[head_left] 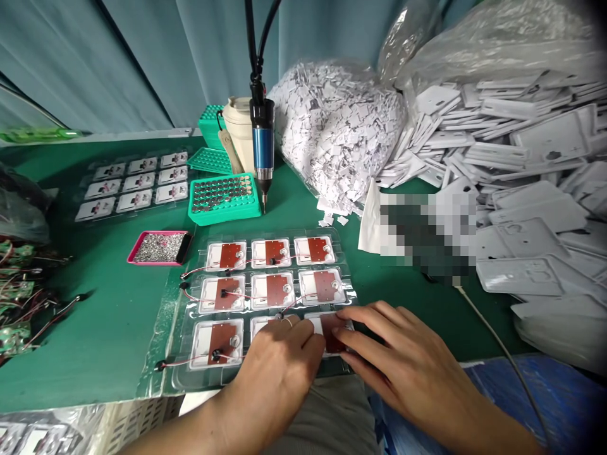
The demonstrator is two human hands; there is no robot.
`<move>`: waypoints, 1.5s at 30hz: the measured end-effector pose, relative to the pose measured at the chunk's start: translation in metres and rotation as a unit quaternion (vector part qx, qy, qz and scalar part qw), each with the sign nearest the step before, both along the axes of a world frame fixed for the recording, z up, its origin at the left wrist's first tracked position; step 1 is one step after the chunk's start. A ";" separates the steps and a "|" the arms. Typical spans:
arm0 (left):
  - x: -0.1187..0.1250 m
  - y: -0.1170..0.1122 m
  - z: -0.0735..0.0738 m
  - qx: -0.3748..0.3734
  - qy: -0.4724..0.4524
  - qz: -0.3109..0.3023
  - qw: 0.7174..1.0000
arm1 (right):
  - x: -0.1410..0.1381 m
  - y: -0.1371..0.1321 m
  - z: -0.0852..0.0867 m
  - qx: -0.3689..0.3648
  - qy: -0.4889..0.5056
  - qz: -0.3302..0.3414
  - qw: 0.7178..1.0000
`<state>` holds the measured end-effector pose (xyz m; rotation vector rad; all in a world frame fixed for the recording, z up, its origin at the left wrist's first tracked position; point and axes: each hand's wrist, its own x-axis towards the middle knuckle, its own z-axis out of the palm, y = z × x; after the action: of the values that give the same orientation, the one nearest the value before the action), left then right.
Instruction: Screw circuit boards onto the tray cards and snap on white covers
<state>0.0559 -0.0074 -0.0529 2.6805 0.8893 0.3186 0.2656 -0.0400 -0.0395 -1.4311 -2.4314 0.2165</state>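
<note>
A clear plastic tray [183,377] holds rows of white square casings, each with a reddish-brown circuit board [277,291] set in it. Thin red wires with small black round parts [217,355] run from several boards. My left hand [279,357] is curled over the front row, between the middle and right casings. Its fingertips are pinched together and hidden, so what they hold does not show. Over the front-right casing, my right hand [396,344] has its fingers stretched out and apart. Those fingertips touch the brown board [332,335] there.
An electric screwdriver [263,148] hangs behind the tray. Nearby are a green rack of button cells [222,197], a pink box of screws [159,247] and a cream cup [239,129]. Wired boards [21,303] lie left; a bag of paper bits [339,120] and piled white casings [521,189] stand right.
</note>
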 end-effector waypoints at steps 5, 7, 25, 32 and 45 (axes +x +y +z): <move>0.001 -0.001 -0.001 0.002 -0.001 0.007 1.000 | -0.001 0.000 -0.002 -0.004 0.021 -0.017 1.000; 0.001 -0.001 -0.001 0.001 -0.001 0.006 1.000 | -0.001 0.001 -0.002 -0.009 0.023 -0.018 1.000; -0.007 -0.004 0.003 0.015 0.012 -0.024 1.000 | -0.002 -0.001 0.001 -0.079 0.039 -0.058 0.994; -0.003 -0.004 0.004 0.039 0.031 -0.052 0.997 | 0.000 0.003 -0.001 -0.088 0.050 -0.054 0.993; 0.001 -0.007 0.000 0.088 0.004 -0.054 0.995 | 0.002 0.008 0.009 -0.070 -0.032 -0.006 0.997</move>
<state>0.0569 -0.0141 -0.0529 2.8807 0.7450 0.3794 0.2675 -0.0317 -0.0303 -1.5321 -2.5021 0.3491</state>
